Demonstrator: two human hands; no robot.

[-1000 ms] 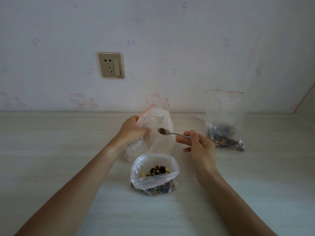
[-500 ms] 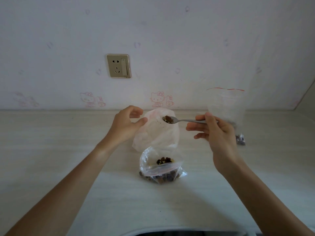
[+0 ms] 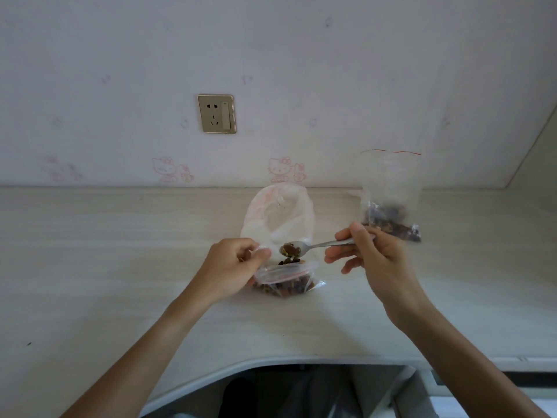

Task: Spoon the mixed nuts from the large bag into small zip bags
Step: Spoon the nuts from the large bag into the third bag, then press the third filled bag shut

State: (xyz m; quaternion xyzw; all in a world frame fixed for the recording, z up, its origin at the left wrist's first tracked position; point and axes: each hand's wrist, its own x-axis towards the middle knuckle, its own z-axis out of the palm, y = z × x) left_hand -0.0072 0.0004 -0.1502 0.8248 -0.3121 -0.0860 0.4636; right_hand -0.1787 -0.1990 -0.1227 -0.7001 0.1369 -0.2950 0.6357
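A small clear zip bag part-filled with mixed nuts stands on the pale table at centre. My left hand pinches its rim on the left side and holds the mouth open. A metal spoon loaded with nuts is pinched by its handle in my right hand, its bowl tilted just above the bag's mouth. Some nuts show right under the bowl. Behind them the large whitish bag stands open, with neither hand on it.
Another clear zip bag with a red strip and nuts in its bottom stands at the back right by the wall. A wall socket is above the table. The table's front edge curves inward near my body.
My left hand let go of the large whitish bag and took the small bag's rim. My right hand brought the loaded spoon down and toward me, over the small bag's mouth.
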